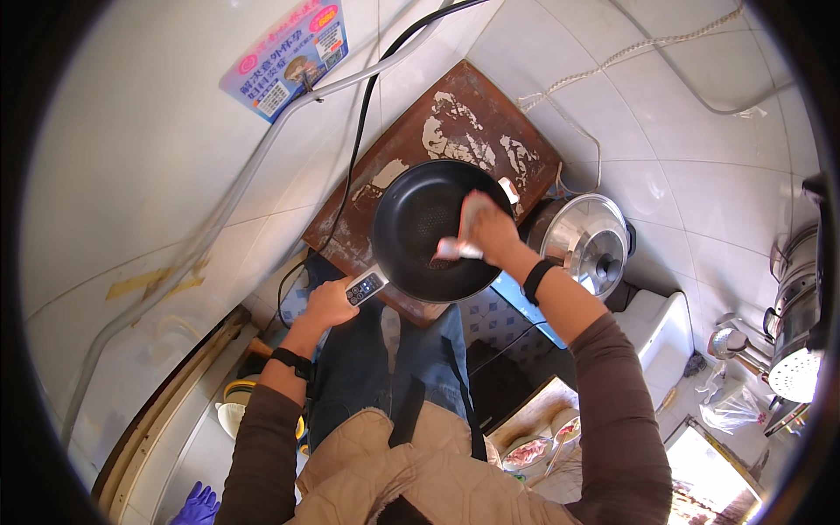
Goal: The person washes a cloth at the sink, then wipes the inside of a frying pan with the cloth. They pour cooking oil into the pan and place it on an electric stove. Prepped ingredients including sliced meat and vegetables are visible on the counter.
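Note:
A black electric frying pan [420, 210] rests on a worn brown wooden tabletop [472, 92]. Its light handle with a control panel [365, 286] points down and left. My left hand [330, 303] is closed around the end of that handle. Inside the pan, at its right side, my right hand [489, 230] presses a pinkish-white cloth [453, 249] on the dark inner surface; motion blurs the cloth. A small white item [508, 190] shows at the pan's upper right rim.
A lidded metal pot [584, 246] stands right of the tabletop. A black cable [359, 131] runs down the left wall and across the tabletop. Bowls of meat [527, 453] sit on a lower board. Pots and ladles [728, 341] are at the far right.

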Tool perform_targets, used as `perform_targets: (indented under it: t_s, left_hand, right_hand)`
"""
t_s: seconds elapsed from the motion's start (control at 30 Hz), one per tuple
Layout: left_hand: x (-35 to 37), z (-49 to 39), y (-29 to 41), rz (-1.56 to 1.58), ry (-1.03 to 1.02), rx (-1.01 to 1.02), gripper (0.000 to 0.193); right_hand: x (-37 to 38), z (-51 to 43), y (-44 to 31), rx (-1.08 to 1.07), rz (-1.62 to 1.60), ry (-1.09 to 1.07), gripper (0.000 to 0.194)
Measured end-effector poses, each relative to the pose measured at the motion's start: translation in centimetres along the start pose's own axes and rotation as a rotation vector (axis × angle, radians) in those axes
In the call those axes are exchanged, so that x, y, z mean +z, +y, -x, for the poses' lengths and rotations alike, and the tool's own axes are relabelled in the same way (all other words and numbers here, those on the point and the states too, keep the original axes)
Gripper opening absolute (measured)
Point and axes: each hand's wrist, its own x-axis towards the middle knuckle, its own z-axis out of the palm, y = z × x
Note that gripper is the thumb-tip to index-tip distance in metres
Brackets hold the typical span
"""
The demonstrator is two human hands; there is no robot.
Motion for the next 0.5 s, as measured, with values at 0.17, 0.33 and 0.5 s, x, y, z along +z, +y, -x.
perform_targets:
  t_s: [0.17, 0.33, 0.5]
  left_hand:
    - [-0.1, 0.0, 0.1, -0.011, -0.022, -0.006, 0.05]
    - [0.4, 0.2, 0.0, 0.011, 0.003, -0.021, 0.049]
    - [0.9, 0.1, 0.2, 0.014, 0.04, -0.011, 0.045]
  right_hand:
    - [-3.2, -4.8, 1.4, -0.086, -0.013, 0.887, 0.038]
    - [-0.7, -4.0, -0.1, 0.169, -0.222, 0.697, 0.039]
    - [3.3, -0.1, -10.2, 0.549, -0.657, 0.093, 0.051]
